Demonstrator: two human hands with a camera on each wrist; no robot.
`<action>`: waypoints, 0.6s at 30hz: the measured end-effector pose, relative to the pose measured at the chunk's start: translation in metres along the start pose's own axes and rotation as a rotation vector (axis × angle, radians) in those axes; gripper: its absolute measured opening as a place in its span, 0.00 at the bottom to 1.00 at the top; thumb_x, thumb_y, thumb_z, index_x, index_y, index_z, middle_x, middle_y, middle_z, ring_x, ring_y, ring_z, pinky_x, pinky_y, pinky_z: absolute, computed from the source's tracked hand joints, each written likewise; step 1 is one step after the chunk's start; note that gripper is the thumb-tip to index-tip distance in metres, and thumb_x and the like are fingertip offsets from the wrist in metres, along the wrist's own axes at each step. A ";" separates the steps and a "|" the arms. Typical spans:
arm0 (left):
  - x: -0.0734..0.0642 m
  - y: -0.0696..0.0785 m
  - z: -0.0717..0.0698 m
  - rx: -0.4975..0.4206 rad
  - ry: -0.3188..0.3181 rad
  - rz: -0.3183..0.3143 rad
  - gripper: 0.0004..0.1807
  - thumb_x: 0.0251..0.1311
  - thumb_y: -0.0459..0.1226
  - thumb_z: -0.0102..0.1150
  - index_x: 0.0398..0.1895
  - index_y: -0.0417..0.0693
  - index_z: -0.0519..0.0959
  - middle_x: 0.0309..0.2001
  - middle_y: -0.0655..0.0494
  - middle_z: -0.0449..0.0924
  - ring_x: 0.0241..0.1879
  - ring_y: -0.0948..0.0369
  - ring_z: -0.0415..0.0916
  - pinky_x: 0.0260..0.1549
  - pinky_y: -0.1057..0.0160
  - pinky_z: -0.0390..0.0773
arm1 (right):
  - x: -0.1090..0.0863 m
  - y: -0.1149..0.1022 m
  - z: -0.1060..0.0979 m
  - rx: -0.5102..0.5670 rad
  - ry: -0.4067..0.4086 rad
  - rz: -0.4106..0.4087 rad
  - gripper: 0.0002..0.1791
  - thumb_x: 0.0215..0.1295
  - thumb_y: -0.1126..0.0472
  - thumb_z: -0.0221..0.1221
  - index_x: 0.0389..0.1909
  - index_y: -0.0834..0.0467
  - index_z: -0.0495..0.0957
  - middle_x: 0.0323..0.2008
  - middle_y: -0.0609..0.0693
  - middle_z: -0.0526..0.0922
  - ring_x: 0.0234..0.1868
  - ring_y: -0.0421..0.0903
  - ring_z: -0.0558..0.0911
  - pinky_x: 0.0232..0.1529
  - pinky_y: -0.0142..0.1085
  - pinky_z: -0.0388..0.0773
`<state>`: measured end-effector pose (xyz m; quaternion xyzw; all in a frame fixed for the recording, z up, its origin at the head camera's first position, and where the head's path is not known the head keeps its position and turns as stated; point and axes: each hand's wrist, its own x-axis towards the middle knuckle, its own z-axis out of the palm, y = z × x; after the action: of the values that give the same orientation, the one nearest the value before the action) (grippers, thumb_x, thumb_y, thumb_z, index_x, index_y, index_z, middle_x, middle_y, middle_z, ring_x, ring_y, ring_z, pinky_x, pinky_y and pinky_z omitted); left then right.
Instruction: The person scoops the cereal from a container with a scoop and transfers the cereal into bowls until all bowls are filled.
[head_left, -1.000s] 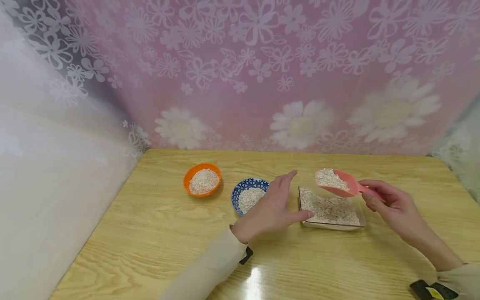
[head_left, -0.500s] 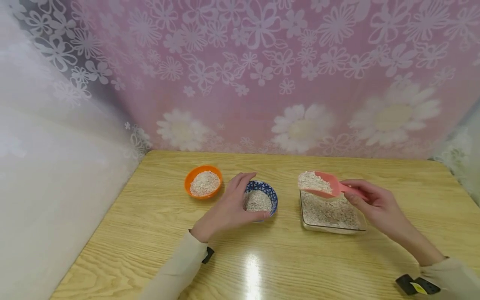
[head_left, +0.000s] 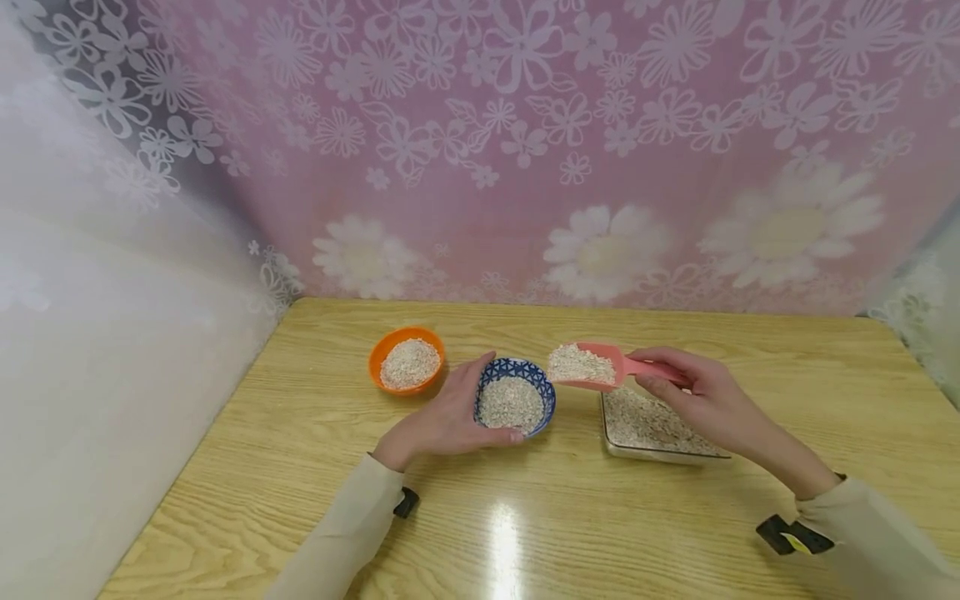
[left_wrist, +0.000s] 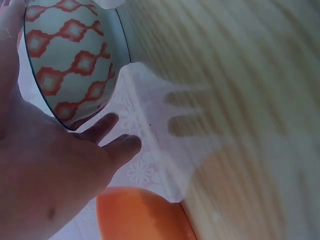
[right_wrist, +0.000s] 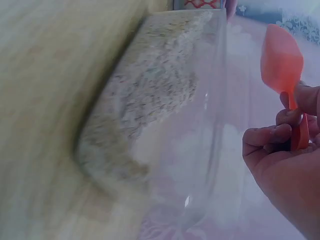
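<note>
In the head view my left hand (head_left: 447,417) holds the left side of a bowl (head_left: 551,407), thumb along its front and fingers behind. Blue and white pattern lines the bowl's inside; its outside shows red figures in the left wrist view. Pale oat flakes (head_left: 512,403) lie in it. My right hand (head_left: 701,396) grips the handle of a pink scoop (head_left: 618,363), heaped with oat flakes (head_left: 580,364). The scoop's tip is right at the bowl's right rim. Below the right hand stands a clear rectangular container (head_left: 660,456) of oat flakes, partly hidden by the hand.
An orange bowl (head_left: 377,343) of oat flakes stands left of the patterned bowl, close to my left fingers. All this is on a wood-grain table (head_left: 600,533), with a pink flowered curtain (head_left: 480,233) behind its far edge.
My left hand has moved left from over the patterned bowl to its left side and taken hold of it. The right hand has carried the loaded scoop left, from above the container to the bowl.
</note>
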<state>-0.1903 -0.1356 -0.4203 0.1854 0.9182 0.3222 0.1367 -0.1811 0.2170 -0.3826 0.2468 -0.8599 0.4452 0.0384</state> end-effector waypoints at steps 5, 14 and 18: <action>0.002 -0.002 -0.001 -0.030 -0.041 0.009 0.68 0.50 0.63 0.73 0.84 0.57 0.39 0.82 0.46 0.48 0.80 0.47 0.51 0.74 0.39 0.61 | 0.011 -0.010 0.005 -0.064 -0.034 0.018 0.14 0.76 0.60 0.59 0.58 0.54 0.81 0.41 0.50 0.87 0.25 0.38 0.75 0.25 0.34 0.70; 0.003 -0.003 -0.001 -0.075 -0.059 0.003 0.67 0.50 0.62 0.74 0.84 0.57 0.39 0.82 0.48 0.49 0.79 0.50 0.53 0.76 0.43 0.60 | 0.029 -0.020 0.014 -0.106 -0.106 -0.049 0.15 0.74 0.62 0.60 0.58 0.55 0.82 0.51 0.54 0.87 0.31 0.37 0.75 0.31 0.32 0.72; 0.004 -0.004 -0.001 -0.085 -0.057 0.007 0.67 0.50 0.61 0.74 0.84 0.56 0.40 0.81 0.48 0.50 0.78 0.50 0.55 0.76 0.44 0.61 | 0.036 -0.024 0.022 -0.211 -0.115 -0.148 0.15 0.71 0.65 0.62 0.57 0.57 0.83 0.48 0.51 0.88 0.34 0.37 0.76 0.34 0.31 0.75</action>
<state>-0.1954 -0.1372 -0.4224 0.1919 0.8988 0.3558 0.1695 -0.1980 0.1741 -0.3681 0.3292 -0.8822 0.3333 0.0472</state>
